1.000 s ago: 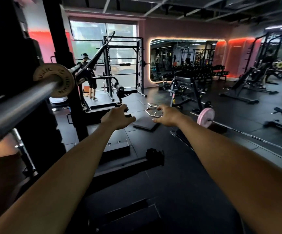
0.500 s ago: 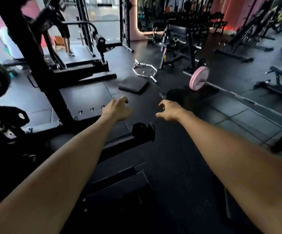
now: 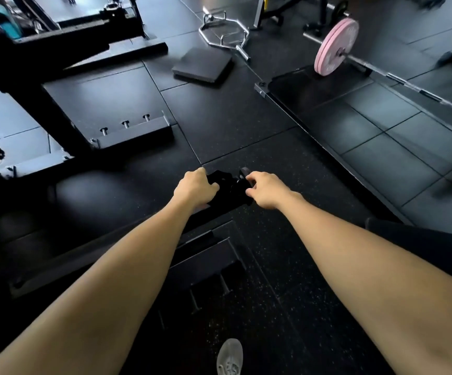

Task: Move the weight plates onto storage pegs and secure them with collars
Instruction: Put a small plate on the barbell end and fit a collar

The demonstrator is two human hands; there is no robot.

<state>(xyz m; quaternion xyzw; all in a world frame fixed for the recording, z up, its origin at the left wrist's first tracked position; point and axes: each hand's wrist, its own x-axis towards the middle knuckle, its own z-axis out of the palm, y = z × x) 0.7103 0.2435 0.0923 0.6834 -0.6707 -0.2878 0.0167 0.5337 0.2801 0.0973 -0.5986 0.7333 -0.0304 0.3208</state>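
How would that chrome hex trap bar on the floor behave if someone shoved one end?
The chrome hexagonal trap bar looks like rigid welded steel, so it probably won't flex. It lies flat on the black rubber floor tiles, so it would likely scrape and pivot rather than roll. Probably heavy for its outline.

The floor is covered in black rubber tiles, and the nearer tiles are flecked with pale speckles. Two pale pink weight plates are seen at the far right on a silver barbell, and a chrome hexagonal bar is seen far off beside a plain black pad. A black collar and a grey shoe are shown near.
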